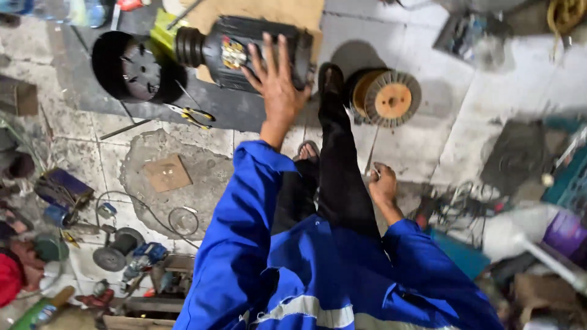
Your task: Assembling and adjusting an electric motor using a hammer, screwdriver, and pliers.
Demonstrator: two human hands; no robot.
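My left hand (278, 85) reaches forward with fingers spread, its palm resting on a black electric motor (244, 52) that lies on its side on brown cardboard (269, 12). The motor's winding end shows coloured wires. A black round fan cover (131, 67) lies just left of the motor. My right hand (383, 186) hangs low by my right leg, fingers curled on a thin wire (370, 150) that runs up toward a spool of wire (388, 98). My leg in black trousers stretches out between the two hands. Blue sleeves cover both arms.
Yellow-handled pliers (194, 115) lie on the dark mat in front of the motor. A cardboard square (166, 173) sits on a cement patch. Tools, a small grinder (119, 249) and scraps crowd the left floor; cables, boxes and a white pipe (550, 260) fill the right.
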